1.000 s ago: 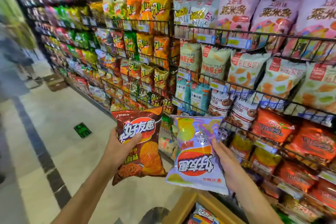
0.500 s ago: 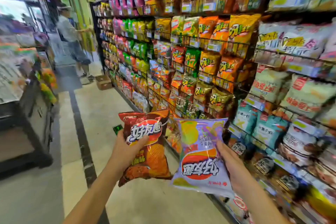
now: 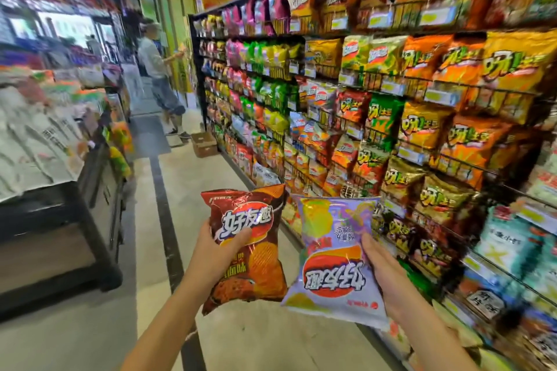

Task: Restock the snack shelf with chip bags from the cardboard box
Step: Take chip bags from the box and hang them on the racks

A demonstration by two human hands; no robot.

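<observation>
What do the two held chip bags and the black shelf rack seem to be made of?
The red-brown chip bag and the lilac chip bag look like glossy plastic film: both show bright glare and crinkles. The black shelf rack looks like painted or coated metal: thin straight bars and wire fronts; blur leaves the finish open.

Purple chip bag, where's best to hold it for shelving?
Grip the purple chip bag by its right edge, from the right, as the right hand does: its middle is puffed, that edge flatter. Its print is upside down, so flip it first.
</observation>
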